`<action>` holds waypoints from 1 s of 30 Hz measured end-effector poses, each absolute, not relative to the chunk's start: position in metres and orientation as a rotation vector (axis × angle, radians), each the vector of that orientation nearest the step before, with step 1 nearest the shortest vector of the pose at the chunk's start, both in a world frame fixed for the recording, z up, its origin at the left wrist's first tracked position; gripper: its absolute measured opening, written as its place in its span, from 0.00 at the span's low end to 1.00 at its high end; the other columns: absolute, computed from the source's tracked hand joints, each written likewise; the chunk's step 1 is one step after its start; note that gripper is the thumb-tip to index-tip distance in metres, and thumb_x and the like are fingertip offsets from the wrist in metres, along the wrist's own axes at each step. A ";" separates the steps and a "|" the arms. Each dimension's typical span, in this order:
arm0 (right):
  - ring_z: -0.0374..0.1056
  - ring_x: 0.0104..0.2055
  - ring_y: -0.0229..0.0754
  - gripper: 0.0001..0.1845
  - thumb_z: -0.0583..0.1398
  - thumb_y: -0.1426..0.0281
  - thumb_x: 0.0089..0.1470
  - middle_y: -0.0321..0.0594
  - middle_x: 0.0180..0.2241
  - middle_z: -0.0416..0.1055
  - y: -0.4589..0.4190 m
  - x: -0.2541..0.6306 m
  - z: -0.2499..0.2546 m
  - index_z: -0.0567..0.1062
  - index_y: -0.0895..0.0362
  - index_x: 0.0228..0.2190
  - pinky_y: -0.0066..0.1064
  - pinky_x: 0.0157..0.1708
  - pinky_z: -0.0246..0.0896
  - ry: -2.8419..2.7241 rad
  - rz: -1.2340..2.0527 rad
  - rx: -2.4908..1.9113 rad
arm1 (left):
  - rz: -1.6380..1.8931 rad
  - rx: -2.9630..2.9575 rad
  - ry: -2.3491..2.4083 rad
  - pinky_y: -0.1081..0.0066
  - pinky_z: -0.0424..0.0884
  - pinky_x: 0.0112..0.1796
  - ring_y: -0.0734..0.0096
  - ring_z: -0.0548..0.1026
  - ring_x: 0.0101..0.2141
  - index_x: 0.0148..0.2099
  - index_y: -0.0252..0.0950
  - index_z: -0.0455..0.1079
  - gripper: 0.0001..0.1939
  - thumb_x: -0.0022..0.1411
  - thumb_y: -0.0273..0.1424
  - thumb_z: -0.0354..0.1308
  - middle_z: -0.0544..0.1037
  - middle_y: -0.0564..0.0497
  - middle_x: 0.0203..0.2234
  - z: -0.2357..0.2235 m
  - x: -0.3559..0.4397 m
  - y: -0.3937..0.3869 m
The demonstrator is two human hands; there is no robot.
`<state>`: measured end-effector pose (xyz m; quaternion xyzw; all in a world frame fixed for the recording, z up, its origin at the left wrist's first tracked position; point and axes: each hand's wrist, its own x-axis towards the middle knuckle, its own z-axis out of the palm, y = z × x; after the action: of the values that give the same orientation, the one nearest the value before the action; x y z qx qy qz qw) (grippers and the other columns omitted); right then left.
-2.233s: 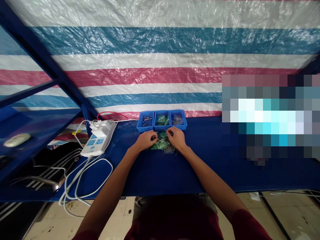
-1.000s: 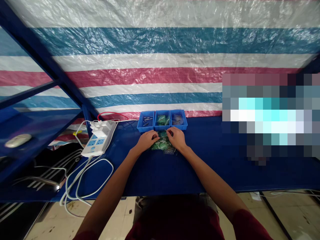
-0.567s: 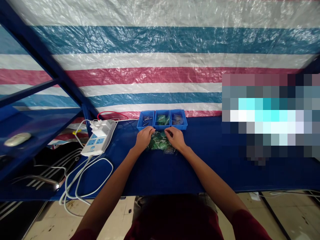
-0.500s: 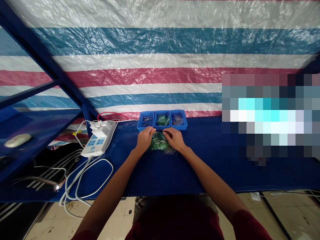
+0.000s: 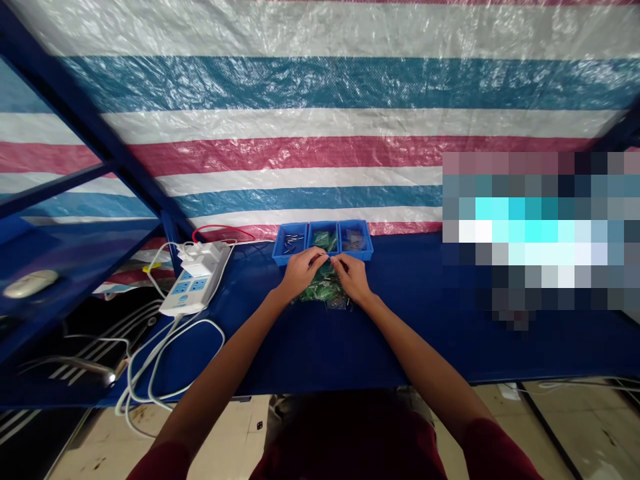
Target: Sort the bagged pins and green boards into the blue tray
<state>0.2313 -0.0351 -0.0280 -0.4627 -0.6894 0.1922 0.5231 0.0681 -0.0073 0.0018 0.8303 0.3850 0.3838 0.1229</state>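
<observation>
My left hand [image 5: 303,270] and my right hand [image 5: 352,275] meet fingertip to fingertip just in front of three blue bins. Both are pinched closed; whatever small thing lies between the fingers is too tiny to name. Under and between them is a pile of green and clear plastic packets [image 5: 323,291] on the blue table. The left bin [image 5: 281,253] holds a few slim metal pieces. Green packets [image 5: 325,241] fill the middle bin, and clear packets [image 5: 355,239] lie in the right bin [image 5: 370,252].
A white power strip [image 5: 187,299] with plugged adapters stands on the left, its white cable [image 5: 220,330] looping over the table's front edge. Farther left are a blue frame post [image 5: 173,233] and a computer mouse [image 5: 31,283]. Striped plastic sheeting [image 5: 310,127] hangs behind. The right side is pixelated.
My hands have come together, the left moving right and slightly up, until their fingertips meet. The packet pile and bins stay in place.
</observation>
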 end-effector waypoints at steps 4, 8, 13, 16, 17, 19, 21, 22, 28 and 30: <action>0.58 0.21 0.36 0.24 0.50 0.55 0.62 0.33 0.19 0.63 -0.036 0.232 -0.025 0.70 0.56 0.23 0.28 0.26 0.51 -1.590 0.519 -1.133 | 1.173 2.384 1.063 0.73 0.64 0.31 0.72 0.71 0.28 0.35 0.36 0.69 0.19 0.68 0.42 0.45 0.75 0.50 0.27 -0.003 0.069 -0.007; 0.57 0.21 0.35 0.25 0.50 0.56 0.62 0.32 0.17 0.60 -0.037 0.232 -0.025 0.68 0.56 0.20 0.28 0.25 0.50 -1.607 0.526 -1.141 | 1.115 2.354 1.042 0.73 0.64 0.30 0.73 0.68 0.25 0.27 0.36 0.65 0.22 0.69 0.43 0.43 0.71 0.52 0.22 -0.011 0.065 -0.016; 0.62 0.24 0.37 0.19 0.52 0.56 0.61 0.36 0.25 0.70 -0.037 0.230 -0.027 0.74 0.57 0.34 0.28 0.29 0.56 -1.674 0.547 -1.071 | 1.091 2.206 1.041 0.74 0.63 0.29 0.75 0.65 0.21 0.23 0.36 0.60 0.26 0.69 0.44 0.40 0.66 0.54 0.17 -0.014 0.064 -0.023; 0.64 0.27 0.38 0.19 0.52 0.57 0.61 0.39 0.30 0.73 -0.036 0.229 -0.028 0.75 0.56 0.39 0.29 0.31 0.59 -1.695 0.532 -1.038 | 1.114 2.166 1.029 0.73 0.62 0.28 0.76 0.65 0.20 0.21 0.36 0.59 0.27 0.69 0.44 0.40 0.65 0.54 0.16 -0.014 0.066 -0.024; 0.65 0.28 0.38 0.18 0.52 0.57 0.61 0.40 0.31 0.73 -0.036 0.229 -0.029 0.75 0.56 0.38 0.29 0.32 0.59 -1.711 0.516 -1.027 | 1.125 2.161 1.034 0.73 0.62 0.28 0.76 0.65 0.19 0.20 0.36 0.58 0.28 0.69 0.44 0.40 0.65 0.54 0.15 -0.014 0.066 -0.024; 0.65 0.30 0.39 0.19 0.51 0.57 0.62 0.40 0.31 0.73 -0.035 0.228 -0.030 0.74 0.56 0.33 0.29 0.33 0.59 -1.755 0.484 -1.016 | 1.158 2.161 1.055 0.73 0.63 0.27 0.76 0.64 0.19 0.19 0.36 0.58 0.28 0.69 0.43 0.40 0.64 0.55 0.14 -0.014 0.065 -0.025; 0.64 0.29 0.39 0.21 0.49 0.56 0.63 0.39 0.28 0.71 -0.035 0.228 -0.030 0.73 0.56 0.29 0.29 0.32 0.57 -1.791 0.469 -1.033 | 1.204 2.180 1.092 0.72 0.64 0.28 0.76 0.65 0.19 0.20 0.36 0.59 0.27 0.69 0.42 0.41 0.65 0.54 0.15 -0.014 0.064 -0.025; 0.64 0.29 0.39 0.22 0.49 0.56 0.63 0.39 0.27 0.70 -0.035 0.228 -0.031 0.72 0.55 0.27 0.29 0.32 0.57 -1.801 0.467 -1.045 | 1.230 2.195 1.114 0.72 0.64 0.28 0.75 0.66 0.20 0.21 0.36 0.60 0.26 0.69 0.42 0.42 0.66 0.54 0.15 -0.014 0.063 -0.025; 0.61 0.25 0.36 0.24 0.47 0.56 0.64 0.35 0.21 0.66 -0.035 0.229 -0.030 0.67 0.56 0.22 0.28 0.29 0.53 -1.792 0.504 -1.078 | 1.337 2.307 1.122 0.73 0.67 0.31 0.73 0.72 0.28 0.38 0.34 0.73 0.16 0.68 0.39 0.48 0.78 0.47 0.32 -0.014 0.062 -0.026; 0.60 0.24 0.36 0.25 0.47 0.55 0.64 0.34 0.20 0.65 -0.035 0.229 -0.030 0.65 0.56 0.21 0.27 0.29 0.52 -1.803 0.533 -1.064 | 1.387 2.303 1.098 0.73 0.67 0.30 0.74 0.72 0.27 0.42 0.34 0.73 0.15 0.67 0.38 0.50 0.78 0.47 0.34 -0.013 0.063 -0.025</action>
<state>0.2292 -0.0350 -0.0298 -0.4346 -0.7362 0.2175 0.4711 0.0628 -0.0254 -0.0133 0.7876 0.3754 0.4741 0.1184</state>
